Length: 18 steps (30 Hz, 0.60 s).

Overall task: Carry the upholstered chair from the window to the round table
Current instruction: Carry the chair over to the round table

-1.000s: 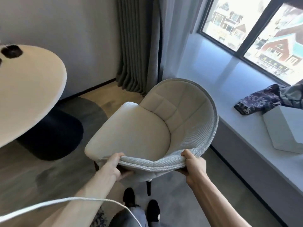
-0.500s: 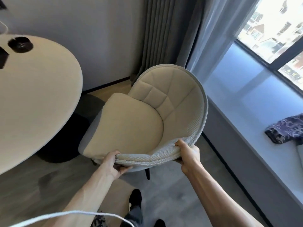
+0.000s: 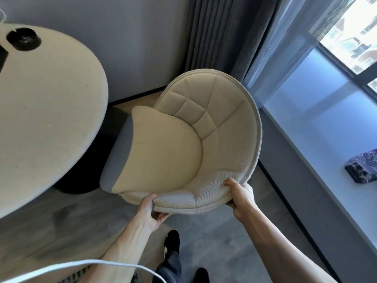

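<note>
The upholstered chair [image 3: 179, 139] is held by the near edge of its curved backrest, with its seat turned toward the round table [image 3: 47, 111]. The left hand [image 3: 152, 209] is closed on the rim at its lower left, thumb on the inner fabric and fingers curled beneath; the right hand [image 3: 240, 194] is closed on the rim further right, thumb over the piping and fingers hidden behind the shell. The chair's legs are not visible, so it cannot be told whether it is lifted clear of the floor [image 3: 204, 237] or resting on it.

The chair is placed between the window ledge [image 3: 318, 127] on the right and the table on the left, with the front of the seat just beside the table's edge and above its dark base [image 3: 81, 180]. The curtain [image 3: 220, 35] hangs behind it.

The carrying step is judged to be nearly complete, with the chair already brought close to the table. What remains is likely a short final positioning and a controlled set-down. Care is called for so that the seat front is not knocked against the surface edge and the hidden legs are not caught on the base. A black round object [image 3: 23, 38] sits well apart on the surface, and a patterned cloth [image 3: 362, 168] lies on the ledge.
</note>
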### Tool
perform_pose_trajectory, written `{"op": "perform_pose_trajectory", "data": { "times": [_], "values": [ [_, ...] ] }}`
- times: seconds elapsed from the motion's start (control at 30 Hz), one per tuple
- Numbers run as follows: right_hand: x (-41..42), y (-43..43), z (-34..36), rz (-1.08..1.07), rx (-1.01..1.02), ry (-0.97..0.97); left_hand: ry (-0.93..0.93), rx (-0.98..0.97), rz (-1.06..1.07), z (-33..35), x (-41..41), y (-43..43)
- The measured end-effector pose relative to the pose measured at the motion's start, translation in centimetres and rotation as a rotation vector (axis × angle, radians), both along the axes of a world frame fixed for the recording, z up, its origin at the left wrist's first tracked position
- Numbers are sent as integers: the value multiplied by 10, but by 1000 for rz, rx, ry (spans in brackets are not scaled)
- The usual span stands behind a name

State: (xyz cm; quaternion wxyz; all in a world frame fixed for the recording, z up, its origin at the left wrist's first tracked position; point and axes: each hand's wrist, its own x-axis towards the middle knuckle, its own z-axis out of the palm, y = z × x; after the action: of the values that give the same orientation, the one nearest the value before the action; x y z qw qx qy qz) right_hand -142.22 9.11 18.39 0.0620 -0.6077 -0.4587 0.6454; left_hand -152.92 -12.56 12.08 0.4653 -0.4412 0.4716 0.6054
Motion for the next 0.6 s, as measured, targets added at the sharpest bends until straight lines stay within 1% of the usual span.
{"op": "perform_pose_trajectory", "data": {
  "times": [0.17, 0.43, 0.53, 0.6],
  "values": [
    [12, -8, -6, 2, -2, -18, -5, -10, -3, -11, 13, -10],
    [15, -9, 0, -22, -17, -22, 8, 22, -32, -6, 18, -12],
    [26, -12, -5, -37, -4, -52, 12, 5, -60, -10, 24, -16],
    [28, -13, -8, -40, -7, -36, 23, 18, -98, -12, 22, -18]
  ]
}}
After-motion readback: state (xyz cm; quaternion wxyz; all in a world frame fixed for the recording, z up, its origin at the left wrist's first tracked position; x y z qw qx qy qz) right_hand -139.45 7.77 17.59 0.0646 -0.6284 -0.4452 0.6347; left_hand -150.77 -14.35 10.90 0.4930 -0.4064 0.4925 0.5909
